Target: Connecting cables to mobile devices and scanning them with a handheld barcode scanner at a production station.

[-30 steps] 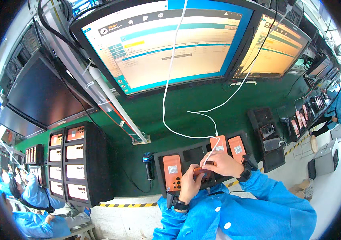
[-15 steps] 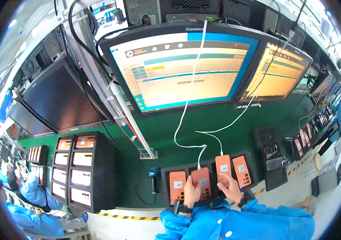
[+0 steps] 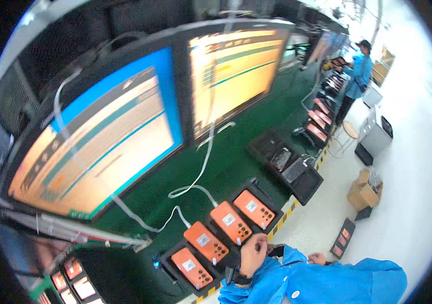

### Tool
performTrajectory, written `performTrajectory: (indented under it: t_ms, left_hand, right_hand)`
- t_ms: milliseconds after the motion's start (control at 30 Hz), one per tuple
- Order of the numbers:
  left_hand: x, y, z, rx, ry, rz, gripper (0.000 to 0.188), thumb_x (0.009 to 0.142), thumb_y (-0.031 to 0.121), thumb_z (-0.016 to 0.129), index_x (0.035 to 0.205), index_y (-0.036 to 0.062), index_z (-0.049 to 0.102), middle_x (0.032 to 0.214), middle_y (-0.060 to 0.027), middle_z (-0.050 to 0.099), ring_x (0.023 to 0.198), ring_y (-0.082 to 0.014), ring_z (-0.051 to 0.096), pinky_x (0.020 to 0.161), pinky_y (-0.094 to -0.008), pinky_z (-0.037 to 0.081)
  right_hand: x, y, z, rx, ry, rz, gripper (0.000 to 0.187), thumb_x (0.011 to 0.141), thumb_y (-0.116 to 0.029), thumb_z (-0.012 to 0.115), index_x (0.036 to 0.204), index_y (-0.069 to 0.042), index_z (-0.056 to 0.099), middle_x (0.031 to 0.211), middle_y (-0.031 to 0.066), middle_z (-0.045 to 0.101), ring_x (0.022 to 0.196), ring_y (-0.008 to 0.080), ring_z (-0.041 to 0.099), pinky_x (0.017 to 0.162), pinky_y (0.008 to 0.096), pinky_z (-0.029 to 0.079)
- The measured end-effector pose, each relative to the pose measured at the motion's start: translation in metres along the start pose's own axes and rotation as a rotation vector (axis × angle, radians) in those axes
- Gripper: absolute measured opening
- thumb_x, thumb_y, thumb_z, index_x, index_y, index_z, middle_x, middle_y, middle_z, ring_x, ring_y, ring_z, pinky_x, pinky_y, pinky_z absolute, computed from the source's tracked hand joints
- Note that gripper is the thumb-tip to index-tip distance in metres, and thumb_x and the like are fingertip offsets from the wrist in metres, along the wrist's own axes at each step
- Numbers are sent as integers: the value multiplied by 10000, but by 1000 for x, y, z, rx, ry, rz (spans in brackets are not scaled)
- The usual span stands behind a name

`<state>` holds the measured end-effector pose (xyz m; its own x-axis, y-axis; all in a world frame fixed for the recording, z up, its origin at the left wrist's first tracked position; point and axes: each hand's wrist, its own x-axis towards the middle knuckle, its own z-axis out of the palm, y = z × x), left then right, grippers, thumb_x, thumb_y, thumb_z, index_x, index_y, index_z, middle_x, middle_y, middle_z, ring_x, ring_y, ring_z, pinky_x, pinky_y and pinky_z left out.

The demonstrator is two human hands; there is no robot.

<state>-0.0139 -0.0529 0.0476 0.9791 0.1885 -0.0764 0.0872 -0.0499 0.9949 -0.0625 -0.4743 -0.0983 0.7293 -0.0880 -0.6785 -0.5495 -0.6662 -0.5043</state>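
Four devices: flat orange rectangular phones (image 3: 231,221) with small white labels, lying side by side in black trays (image 3: 271,205) on the green bench mat (image 3: 236,162).
Left hand (image 3: 253,254): raised at the near tray edge, just beside the third phone; fingers curled, grip cannot be told.
Right hand (image 3: 316,258): mostly hidden by blue sleeve; grip unclear.
Around: white cables (image 3: 203,164), two large glowing monitors (image 3: 228,71), cardboard boxes (image 3: 364,188) on the floor.

Four orange devices (image 3: 221,234) filling their black trays (image 3: 263,200) edge to edge, white cables (image 3: 195,182) trailing across green bench (image 3: 236,167); monitors (image 3: 124,131) walling the back; left hand (image 3: 253,253) above bare bench edge
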Motion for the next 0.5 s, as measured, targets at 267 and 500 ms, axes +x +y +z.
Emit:
performTrajectory:
  t_ms: [267, 500]
  left_hand:
    - [18, 10, 99, 260, -468, -87, 281, 884, 167, 643, 1136, 42, 636, 962, -102, 714, 851, -181, 690, 762, -314, 533]
    - [48, -11, 262, 364, -687, -95, 276, 898, 217, 639, 1123, 57, 643, 920, -107, 712, 816, -211, 699, 743, -325, 549]
  right_hand:
    - [-25, 194, 38, -184, 90, 220, 293, 819, -295, 654, 961, -50, 724, 865, 109, 726, 723, 224, 683, 659, 378, 563]
    - [50, 275, -33, -36, 102, -55, 261, 830, -278, 644, 928, -45, 707, 870, 113, 709, 691, 224, 670, 605, 364, 552]
